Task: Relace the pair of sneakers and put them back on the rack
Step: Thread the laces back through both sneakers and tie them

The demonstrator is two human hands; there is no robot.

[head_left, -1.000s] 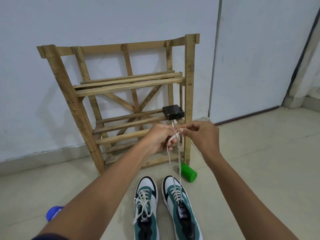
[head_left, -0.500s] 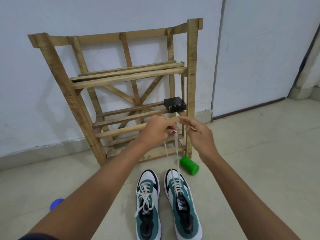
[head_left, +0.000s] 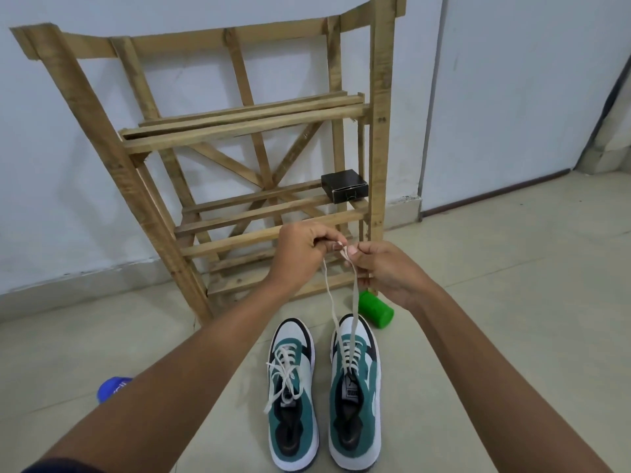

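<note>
- We see left hand (head_left: 300, 254) and right hand (head_left: 386, 268) each pinching a lace end (head_left: 345, 249) of the right sneaker (head_left: 355, 401).
- Left sneaker (head_left: 293, 397) beside it on the floor (head_left: 512, 302), before the rack (head_left: 239, 213).

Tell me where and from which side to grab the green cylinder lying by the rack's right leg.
Grip the green cylinder across its round side wall, coming down from above. It lies on its side on the floor, flat end facing the camera, so the curved middle is exposed. Approach from the right: the wooden rack leg and the right sneaker crowd its left.
</note>
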